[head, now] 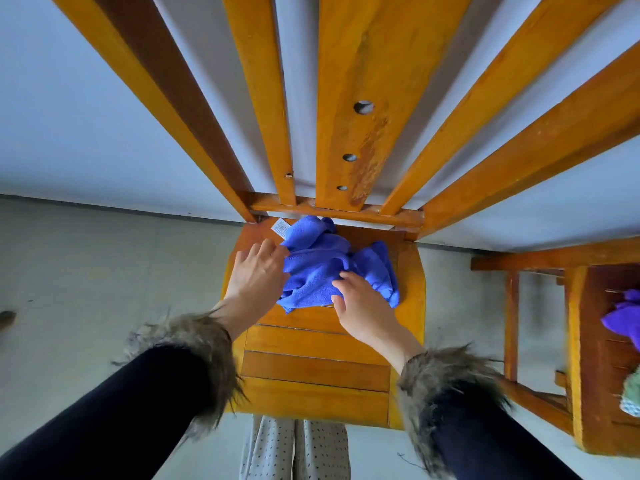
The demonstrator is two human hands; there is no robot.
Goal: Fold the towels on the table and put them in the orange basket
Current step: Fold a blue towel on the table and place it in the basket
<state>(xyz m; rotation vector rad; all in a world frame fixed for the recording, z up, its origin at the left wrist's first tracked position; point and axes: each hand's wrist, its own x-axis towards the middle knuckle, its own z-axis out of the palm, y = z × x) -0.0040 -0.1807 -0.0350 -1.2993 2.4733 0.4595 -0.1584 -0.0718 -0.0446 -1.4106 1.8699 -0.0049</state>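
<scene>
A crumpled blue towel [322, 261] with a white label lies at the back of a wooden chair seat [311, 368]. My left hand [256, 271] touches the towel's left edge, fingertips against the cloth. My right hand [360, 306] rests on the towel's front right part, fingers bent down onto it. Whether either hand pinches the cloth is hidden by the fingers. No orange basket is in view.
The chair's tall slatted back [349, 109] rises right behind the towel. A second wooden chair [588, 358] stands at the right, with a purple cloth [623, 323] and a greenish cloth [632, 393] on it. Grey floor surrounds both.
</scene>
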